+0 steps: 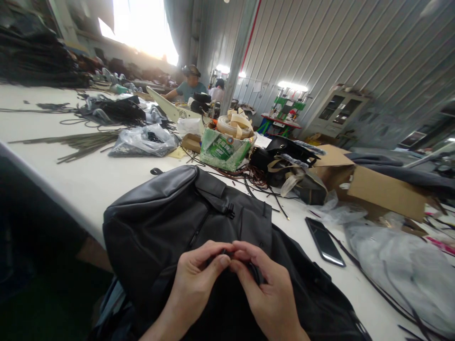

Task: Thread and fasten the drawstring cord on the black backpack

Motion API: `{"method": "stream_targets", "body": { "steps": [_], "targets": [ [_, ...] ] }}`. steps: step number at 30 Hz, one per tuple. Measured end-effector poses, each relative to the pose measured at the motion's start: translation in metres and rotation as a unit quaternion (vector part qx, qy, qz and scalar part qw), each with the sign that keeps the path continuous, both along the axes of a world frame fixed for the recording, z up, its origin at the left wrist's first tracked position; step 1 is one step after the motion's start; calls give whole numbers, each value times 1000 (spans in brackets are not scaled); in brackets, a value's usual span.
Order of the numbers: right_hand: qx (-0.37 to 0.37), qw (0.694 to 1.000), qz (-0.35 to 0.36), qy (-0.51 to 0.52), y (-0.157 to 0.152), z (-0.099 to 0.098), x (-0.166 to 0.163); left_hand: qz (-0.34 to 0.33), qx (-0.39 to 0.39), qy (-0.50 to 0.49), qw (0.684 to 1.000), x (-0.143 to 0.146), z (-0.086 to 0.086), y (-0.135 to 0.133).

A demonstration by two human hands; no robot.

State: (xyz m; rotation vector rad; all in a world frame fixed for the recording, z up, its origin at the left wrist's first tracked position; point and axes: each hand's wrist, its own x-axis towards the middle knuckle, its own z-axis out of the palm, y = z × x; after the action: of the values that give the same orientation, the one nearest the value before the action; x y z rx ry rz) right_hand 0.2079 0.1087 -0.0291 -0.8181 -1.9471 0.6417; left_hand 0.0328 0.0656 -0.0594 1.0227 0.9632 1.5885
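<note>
A black leather-look backpack lies across the front of the table, with a black side-release buckle on its flap strap. Over its lower middle, both my hands are closed in a pinch, their fingertips meeting. My left hand has thumb and forefinger on a small dark piece, mostly covered by the fingers. Pinched the same way, my right hand touches the left fingertips. Something dark shows inside its curled fingers, but I cannot tell whether it is a strap or part of the backpack.
Right of the backpack lie a phone and a clear plastic sheet. Behind it stand a green-and-white box of tape rolls and an open cardboard box. Strips and a plastic bag lie left. A person sits beyond.
</note>
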Motion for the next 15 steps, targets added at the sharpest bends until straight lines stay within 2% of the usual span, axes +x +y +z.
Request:
{"method": "stream_targets", "body": {
  "steps": [2, 5, 7, 11, 15],
  "targets": [
    [15, 999, 30, -22, 2, 0, 3, -8, -12, -15, 1000, -2, 0, 0],
    [96, 991, 55, -71, 7, 2, 7, -33, -39, -59, 997, -7, -1, 1],
    [135, 987, 49, -78, 9, 3, 9, -48, -54, -66, 995, -9, -2, 3],
    [142, 987, 47, -62, 9, 5, 11, -70, -68, -62, 993, -11, -2, 4],
    [185, 979, 22, -80, 9, 4, 13, -88, -71, -52, 992, -11, 3, 2]
  ]
}}
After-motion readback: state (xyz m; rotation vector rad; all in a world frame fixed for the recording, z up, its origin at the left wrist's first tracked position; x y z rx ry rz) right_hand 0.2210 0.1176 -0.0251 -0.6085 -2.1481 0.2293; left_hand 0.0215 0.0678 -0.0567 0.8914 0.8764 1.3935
